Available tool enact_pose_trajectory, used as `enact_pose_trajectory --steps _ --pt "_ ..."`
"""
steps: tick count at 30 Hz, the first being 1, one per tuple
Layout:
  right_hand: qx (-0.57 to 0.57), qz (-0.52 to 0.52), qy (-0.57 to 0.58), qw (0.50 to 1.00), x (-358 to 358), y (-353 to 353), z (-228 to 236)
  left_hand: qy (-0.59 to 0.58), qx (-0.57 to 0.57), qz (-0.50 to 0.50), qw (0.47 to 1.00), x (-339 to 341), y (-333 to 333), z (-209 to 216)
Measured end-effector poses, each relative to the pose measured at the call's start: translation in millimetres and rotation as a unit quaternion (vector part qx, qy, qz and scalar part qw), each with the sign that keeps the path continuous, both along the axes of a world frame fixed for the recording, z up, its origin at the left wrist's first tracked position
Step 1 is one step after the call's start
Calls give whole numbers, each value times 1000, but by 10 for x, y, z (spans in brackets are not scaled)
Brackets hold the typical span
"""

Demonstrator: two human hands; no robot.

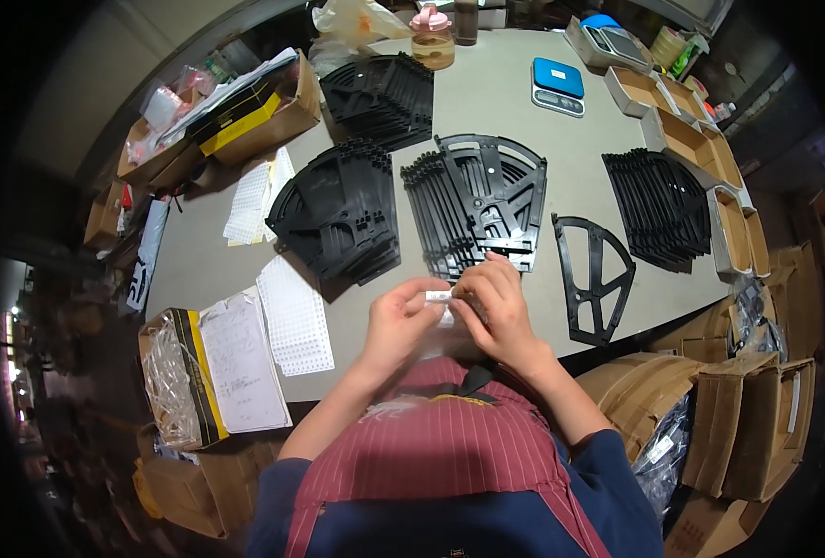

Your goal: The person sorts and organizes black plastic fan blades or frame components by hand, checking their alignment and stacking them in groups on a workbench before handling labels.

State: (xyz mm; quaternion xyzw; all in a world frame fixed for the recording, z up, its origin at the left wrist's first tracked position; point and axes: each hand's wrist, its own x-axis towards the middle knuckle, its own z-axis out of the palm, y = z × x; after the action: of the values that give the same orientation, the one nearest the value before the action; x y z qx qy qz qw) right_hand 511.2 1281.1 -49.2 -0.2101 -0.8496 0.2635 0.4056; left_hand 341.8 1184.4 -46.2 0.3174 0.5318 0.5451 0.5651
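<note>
Close to my body, at the table's near edge, both hands hold a small white piece with dark print, like a label [438, 296]. My left hand [396, 321] pinches its left end between thumb and fingers. My right hand [498, 312] is closed at its right end, fingers curled. Something clear and shiny shows just below the label, too unclear to name. Just beyond my hands stands a fanned stack of black plastic fan-shaped frames [487, 186]. Another such stack [338, 209] lies to the left, and a single frame [594, 279] lies flat on the right.
More black frames are stacked at the far left [380, 98] and right [656, 209]. A blue-topped scale [558, 84] and a pink-lidded jar [432, 46] stand at the back. White label sheets [296, 316] and a handwritten paper [242, 363] lie left. Cardboard boxes [691, 139] line the right.
</note>
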Motion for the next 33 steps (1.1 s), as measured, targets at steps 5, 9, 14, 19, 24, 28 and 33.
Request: enact_pose_trajectory --steps 5,9,14,19,24,28,33 --pt "25 5 9 1000 1 -2 -77 -45 -14 4 999 9 11 3" --pt "11 -11 20 1000 -24 4 -70 -59 -20 5 998 24 21 13" --pt "-2 18 9 1000 -13 40 -113 -54 -12 7 998 29 18 -45" --pt "-32 3 19 999 -41 7 -120 -66 -13 9 998 20 24 -64" --pt "-84 5 29 996 -33 -4 -177 0 -18 -12 1000 -7 -1 -112" --pt "-62 0 29 998 -41 -29 -157 -24 -14 -22 999 -38 9 -130" --pt "-22 -13 25 999 -48 -56 -131 -100 -30 1 994 -20 22 -73"
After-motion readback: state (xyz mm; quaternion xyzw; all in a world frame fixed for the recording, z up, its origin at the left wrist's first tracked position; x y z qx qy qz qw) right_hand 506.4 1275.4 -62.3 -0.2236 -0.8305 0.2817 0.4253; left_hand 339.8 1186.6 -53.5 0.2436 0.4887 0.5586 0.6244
